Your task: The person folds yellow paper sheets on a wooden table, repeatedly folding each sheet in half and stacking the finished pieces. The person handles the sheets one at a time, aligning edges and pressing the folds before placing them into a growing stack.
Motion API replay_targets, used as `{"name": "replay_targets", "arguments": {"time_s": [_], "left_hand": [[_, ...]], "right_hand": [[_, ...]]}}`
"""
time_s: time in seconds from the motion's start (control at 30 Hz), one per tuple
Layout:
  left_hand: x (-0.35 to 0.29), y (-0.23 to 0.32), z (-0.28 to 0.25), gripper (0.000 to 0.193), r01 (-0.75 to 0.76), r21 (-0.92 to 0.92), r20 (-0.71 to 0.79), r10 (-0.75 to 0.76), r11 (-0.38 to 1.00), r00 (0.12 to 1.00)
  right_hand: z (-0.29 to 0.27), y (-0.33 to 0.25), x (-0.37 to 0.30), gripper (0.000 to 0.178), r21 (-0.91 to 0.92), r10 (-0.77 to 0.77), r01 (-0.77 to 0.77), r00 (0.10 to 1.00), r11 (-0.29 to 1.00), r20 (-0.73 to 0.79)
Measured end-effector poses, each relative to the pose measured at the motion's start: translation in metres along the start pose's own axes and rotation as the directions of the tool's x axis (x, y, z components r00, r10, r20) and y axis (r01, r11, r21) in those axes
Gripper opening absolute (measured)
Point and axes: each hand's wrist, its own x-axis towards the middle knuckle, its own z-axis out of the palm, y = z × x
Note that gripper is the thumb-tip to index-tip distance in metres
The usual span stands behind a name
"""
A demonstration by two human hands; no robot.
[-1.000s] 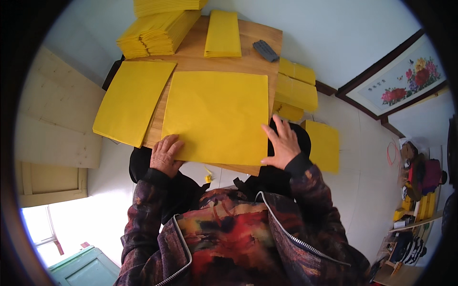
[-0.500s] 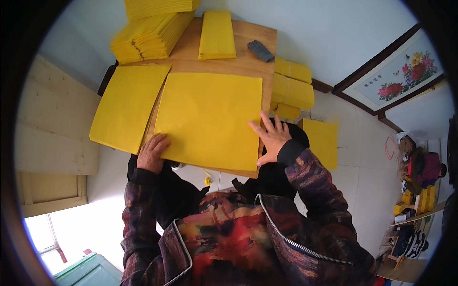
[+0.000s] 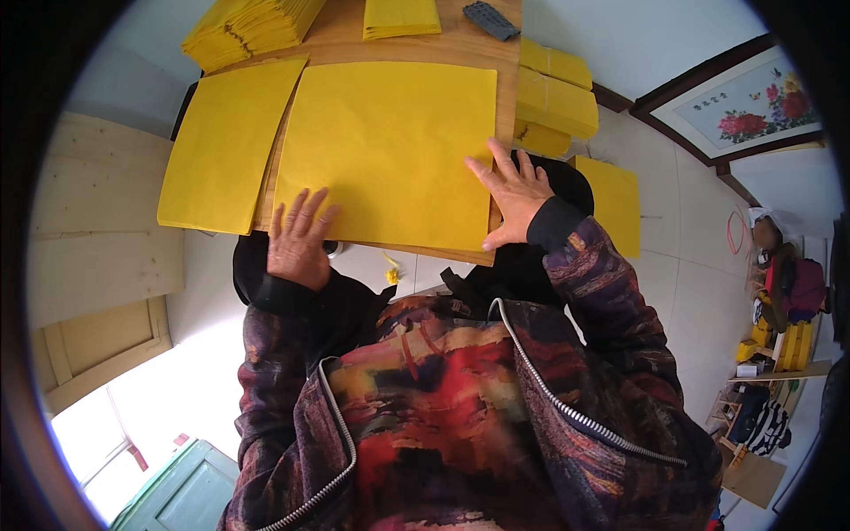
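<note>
A large yellow paper sheet (image 3: pixel 390 150) lies flat in front of me on the wooden table (image 3: pixel 336 40), reaching close to its near edge. My left hand (image 3: pixel 299 243) rests at the sheet's lower left corner with its fingers spread. On the right edge, my right hand (image 3: pixel 513 195) lies with fingers and thumb apart, its fingertips touching the paper. Neither hand grips anything. Left of the large sheet is a narrower pile of yellow paper (image 3: pixel 228 146), its lower right corner near my left hand.
Folded yellow paper stacks (image 3: pixel 252 31) and a smaller yellow pile (image 3: pixel 401 18) sit at the table's far side. A dark grey object (image 3: pixel 490 20) lies at the far right. Tied yellow bundles (image 3: pixel 558 102) stand beyond the right edge, with more yellow paper (image 3: pixel 611 208) nearer me.
The view has tilted, so the table appears higher. My left hand has opened, its fingers now spread upward over the sheet's corner. My right hand keeps its place on the right edge.
</note>
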Motion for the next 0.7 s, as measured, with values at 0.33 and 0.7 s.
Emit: {"name": "replay_targets", "arguments": {"time_s": [0.33, 0.7], "left_hand": [[0.003, 0.027, 0.015, 0.083, -0.093, -0.224, 0.04, 0.104, 0.97, 0.994], [0.001, 0.029, 0.018, 0.09, -0.061, -0.227, 0.082, 0.082, 0.972, 0.993]], "right_hand": [[-0.001, -0.007, 0.002, 0.132, -0.027, 0.06, -0.062, 0.997, 0.998, -0.047], [-0.011, -0.007, 0.014, 0.14, 0.009, 0.104, -0.106, 0.985, 0.994, 0.137]]}}
